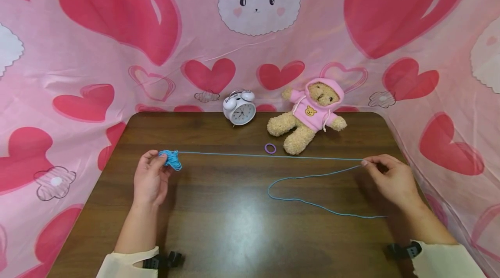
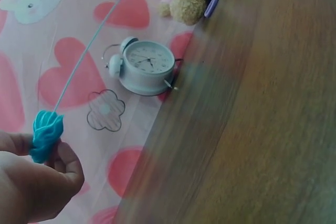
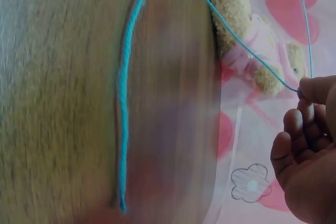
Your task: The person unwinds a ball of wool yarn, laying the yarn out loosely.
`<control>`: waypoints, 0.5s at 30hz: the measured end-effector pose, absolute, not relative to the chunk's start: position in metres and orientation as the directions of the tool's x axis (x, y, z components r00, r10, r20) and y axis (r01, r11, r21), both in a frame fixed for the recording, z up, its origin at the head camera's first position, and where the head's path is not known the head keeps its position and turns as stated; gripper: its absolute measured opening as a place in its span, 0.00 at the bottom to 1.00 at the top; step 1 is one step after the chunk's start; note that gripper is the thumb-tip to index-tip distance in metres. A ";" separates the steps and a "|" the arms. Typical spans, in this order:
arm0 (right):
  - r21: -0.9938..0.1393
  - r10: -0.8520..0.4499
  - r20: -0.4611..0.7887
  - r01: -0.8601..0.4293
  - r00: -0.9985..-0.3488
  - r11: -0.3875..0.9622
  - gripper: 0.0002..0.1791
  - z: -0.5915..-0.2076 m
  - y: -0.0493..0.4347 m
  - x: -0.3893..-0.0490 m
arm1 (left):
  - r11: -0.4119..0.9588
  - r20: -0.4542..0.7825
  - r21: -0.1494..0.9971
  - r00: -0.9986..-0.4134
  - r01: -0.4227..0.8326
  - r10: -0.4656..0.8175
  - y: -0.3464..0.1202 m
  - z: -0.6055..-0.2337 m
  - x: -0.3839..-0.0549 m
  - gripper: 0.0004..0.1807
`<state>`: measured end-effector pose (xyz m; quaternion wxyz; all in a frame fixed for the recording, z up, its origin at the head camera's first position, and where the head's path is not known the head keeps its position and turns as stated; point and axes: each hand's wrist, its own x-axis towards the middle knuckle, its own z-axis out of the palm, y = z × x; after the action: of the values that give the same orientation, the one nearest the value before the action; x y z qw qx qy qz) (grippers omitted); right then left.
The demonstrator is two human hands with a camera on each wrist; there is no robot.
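Note:
My left hand (image 1: 150, 178) pinches a small bundle of blue yarn (image 1: 171, 160) above the left side of the table. From the bundle a strand of yarn (image 1: 269, 155) runs taut across to my right hand (image 1: 392, 178), which pinches it between thumb and forefinger. Past those fingertips the tail (image 1: 289, 199) bends back in a loose loop, its end near the table's right side. In the left wrist view the bundle (image 2: 47, 136) sits between thumb and fingers. The right wrist view shows the tail (image 3: 124, 93) close up, the other fingers loosely curled.
A white twin-bell alarm clock (image 1: 240, 109) stands at the back of the brown wooden table (image 1: 218, 226). Right of it lies a teddy bear (image 1: 310, 113) in a pink hoodie. A purple ring (image 1: 270, 148) lies near its feet. Pink heart-patterned cloth (image 1: 211, 44) hangs behind.

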<state>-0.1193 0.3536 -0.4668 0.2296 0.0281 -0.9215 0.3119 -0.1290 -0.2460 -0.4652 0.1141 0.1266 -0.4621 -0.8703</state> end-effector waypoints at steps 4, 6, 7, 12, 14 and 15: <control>-0.556 0.104 0.429 -0.171 -0.897 0.813 0.05 -0.469 0.361 -0.121 | -0.537 -0.126 0.840 -0.934 0.079 -0.335 -0.249 -0.467 -0.129 0.14; -0.554 0.117 0.420 -0.153 -0.900 0.818 0.05 -0.470 0.364 -0.121 | -0.531 -0.136 0.844 -0.930 0.071 -0.341 -0.251 -0.468 -0.128 0.14; -0.555 0.122 0.416 -0.146 -0.901 0.819 0.06 -0.470 0.366 -0.121 | -0.526 -0.140 0.848 -0.929 0.066 -0.342 -0.251 -0.469 -0.128 0.13; -0.578 0.142 0.395 -0.125 -0.908 0.806 0.08 -0.469 0.372 -0.119 | -0.515 -0.156 0.855 -0.919 0.057 -0.361 -0.256 -0.473 -0.128 0.11; -0.587 0.147 0.388 -0.121 -0.910 0.801 0.09 -0.469 0.374 -0.118 | -0.514 -0.158 0.855 -0.913 0.064 -0.376 -0.258 -0.474 -0.129 0.11; -0.590 0.151 0.384 -0.116 -0.911 0.799 0.09 -0.469 0.375 -0.118 | -0.516 -0.160 0.854 -0.910 0.067 -0.382 -0.259 -0.475 -0.129 0.11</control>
<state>-0.1176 0.3752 -0.4686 0.2107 -0.0094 -0.9248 0.3166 -0.1287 -0.2593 -0.4746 0.1314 0.1662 -0.4738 -0.8547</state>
